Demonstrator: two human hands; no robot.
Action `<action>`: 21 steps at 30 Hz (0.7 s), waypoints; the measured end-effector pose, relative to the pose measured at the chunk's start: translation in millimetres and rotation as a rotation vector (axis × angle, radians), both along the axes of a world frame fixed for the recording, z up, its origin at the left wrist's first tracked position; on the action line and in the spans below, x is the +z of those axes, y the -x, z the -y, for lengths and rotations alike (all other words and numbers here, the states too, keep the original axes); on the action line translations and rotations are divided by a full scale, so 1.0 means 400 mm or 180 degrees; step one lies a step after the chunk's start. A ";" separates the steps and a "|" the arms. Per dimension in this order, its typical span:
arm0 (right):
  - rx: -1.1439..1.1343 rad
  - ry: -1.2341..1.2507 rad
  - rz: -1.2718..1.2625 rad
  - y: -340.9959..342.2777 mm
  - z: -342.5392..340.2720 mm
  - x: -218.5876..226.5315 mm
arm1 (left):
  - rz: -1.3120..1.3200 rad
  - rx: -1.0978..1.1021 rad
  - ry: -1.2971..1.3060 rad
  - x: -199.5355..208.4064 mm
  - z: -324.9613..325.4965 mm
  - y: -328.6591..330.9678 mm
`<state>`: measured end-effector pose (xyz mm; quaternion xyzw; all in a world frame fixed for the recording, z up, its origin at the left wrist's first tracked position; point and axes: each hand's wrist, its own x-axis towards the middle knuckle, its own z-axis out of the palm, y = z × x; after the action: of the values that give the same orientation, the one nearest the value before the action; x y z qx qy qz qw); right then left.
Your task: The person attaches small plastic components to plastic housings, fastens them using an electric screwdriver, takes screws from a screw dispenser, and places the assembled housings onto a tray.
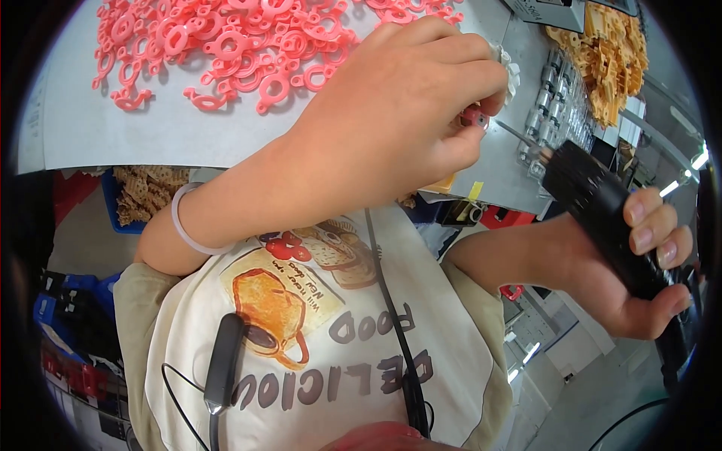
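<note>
Pink plastic rings [248,45] lie heaped far left on the grey table [113,135], apparently unprocessed. I see my left hand [406,105] pinching a small pink part [474,118], and my right hand [639,263] clenched round a black electric screwdriver [602,210], its bit at the part. I judge much work remains.

Pink rings [248,45], black screwdriver [602,218], perhaps orange-tan parts [609,52]
</note>
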<state>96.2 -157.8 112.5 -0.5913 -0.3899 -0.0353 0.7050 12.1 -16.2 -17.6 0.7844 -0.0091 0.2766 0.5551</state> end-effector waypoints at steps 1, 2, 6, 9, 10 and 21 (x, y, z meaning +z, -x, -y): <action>-0.0200 -0.0131 0.0222 -0.007 0.015 0.016 | 0.0002 0.0020 -0.0038 0.002 -0.001 0.002; -0.0237 -0.0116 0.0083 -0.014 0.032 0.017 | -0.0041 -0.0005 -0.0030 0.001 -0.003 0.002; -0.0622 -0.0077 -0.0403 -0.010 0.053 -0.029 | -0.0060 -0.0186 -0.0158 0.017 -0.017 -0.001; -0.0852 0.0370 -0.0672 -0.025 0.070 -0.096 | -0.0552 -0.0619 -0.0713 0.070 -0.041 0.009; -0.1001 0.0384 -0.0992 -0.026 0.069 -0.118 | -0.0496 -0.0547 -0.0840 0.081 -0.038 0.011; -0.0934 0.1605 -0.1512 -0.059 0.105 -0.183 | -0.0303 -0.0482 -0.1699 0.161 -0.040 0.060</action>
<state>119.7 -199.7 39.4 -0.7876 -0.1231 0.0993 0.5955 -12.1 -0.3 46.7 0.9120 -0.1142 0.1850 0.3478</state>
